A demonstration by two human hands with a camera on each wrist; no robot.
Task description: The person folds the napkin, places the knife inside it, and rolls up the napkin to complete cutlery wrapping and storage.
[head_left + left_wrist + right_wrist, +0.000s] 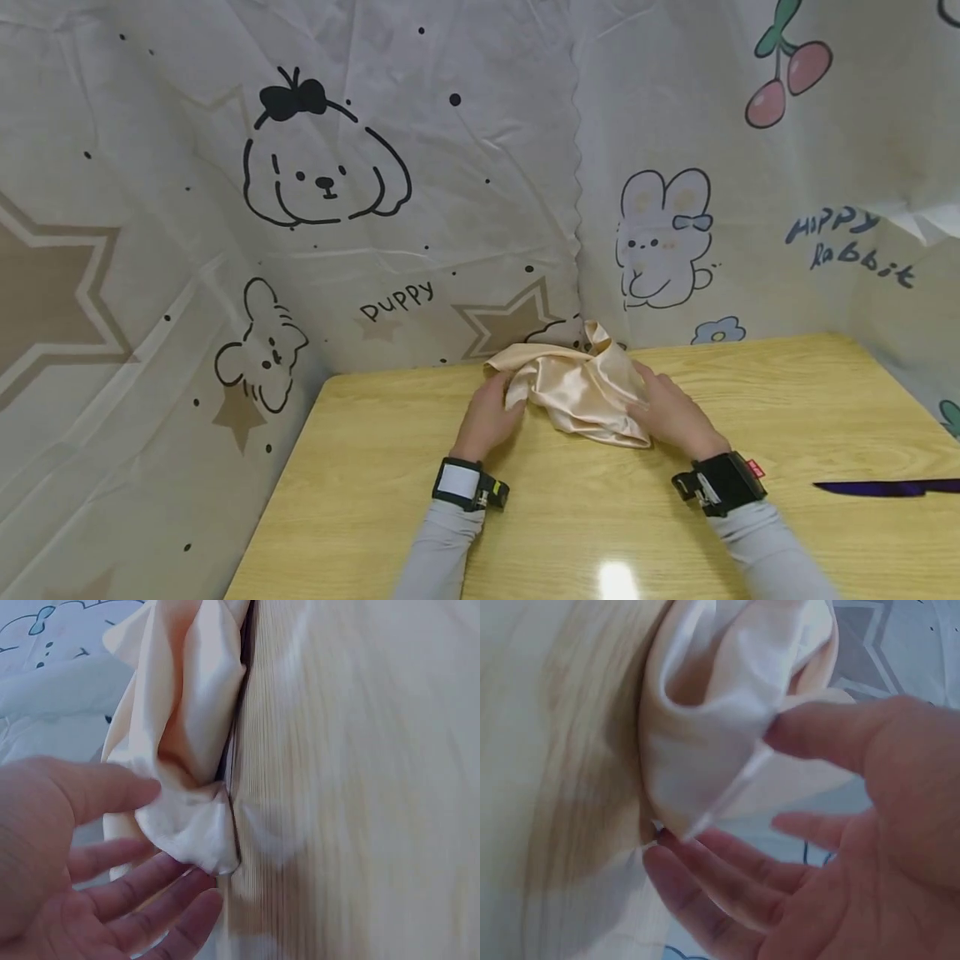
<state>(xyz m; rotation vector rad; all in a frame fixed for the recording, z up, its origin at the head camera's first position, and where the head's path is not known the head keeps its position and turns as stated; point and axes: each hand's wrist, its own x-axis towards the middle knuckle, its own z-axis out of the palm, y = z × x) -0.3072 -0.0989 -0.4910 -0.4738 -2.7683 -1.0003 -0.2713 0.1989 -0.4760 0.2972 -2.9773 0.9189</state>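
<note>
A crumpled, shiny cream satin cloth (581, 392) lies in a heap at the back of the wooden table, one corner standing up against the backdrop. My left hand (487, 417) is at its left end. In the left wrist view the thumb rests by the cloth (187, 832) and the loosely spread fingers lie at its lower edge. On the opposite end is my right hand (678, 414). The right wrist view has its thumb against the cloth (705, 750), with relaxed fingers apart from the thumb and their tips right at the cloth's bottom edge.
A dark purple knife (870, 488) lies on the table (570, 517) at the right, its tip toward the right forearm. Behind and left of the table hangs a pale backdrop sheet (510, 225) with cartoon drawings, close behind the cloth.
</note>
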